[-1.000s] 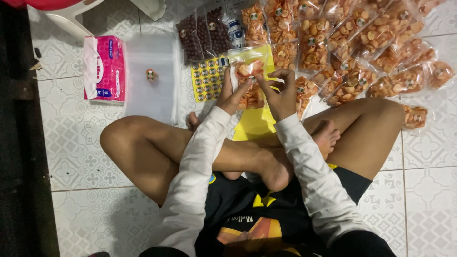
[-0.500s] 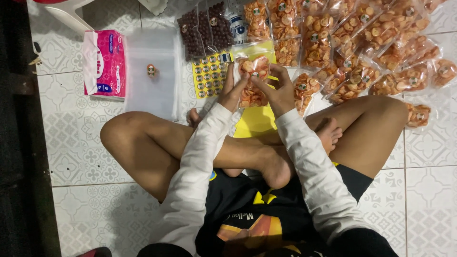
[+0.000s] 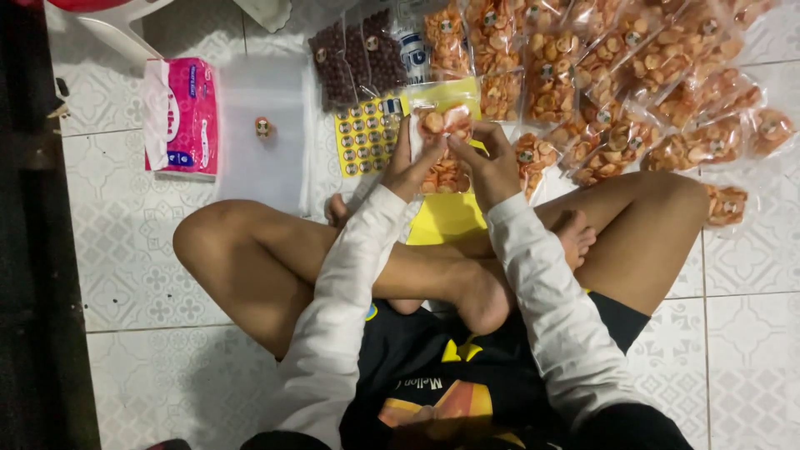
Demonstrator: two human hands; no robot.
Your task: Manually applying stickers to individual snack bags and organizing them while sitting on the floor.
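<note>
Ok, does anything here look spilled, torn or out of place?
Nothing looks spilled or torn. Both hands, left hand and right hand, hold one clear bag of orange snacks. One small round sticker lies alone on the clear plastic sheet, apart from the yellow sticker sheet.

snack bag (image 3: 442, 143) raised slightly, hands closer

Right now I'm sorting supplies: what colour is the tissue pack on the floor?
Pink and white, the tissue pack, clearest in the head view.
</note>
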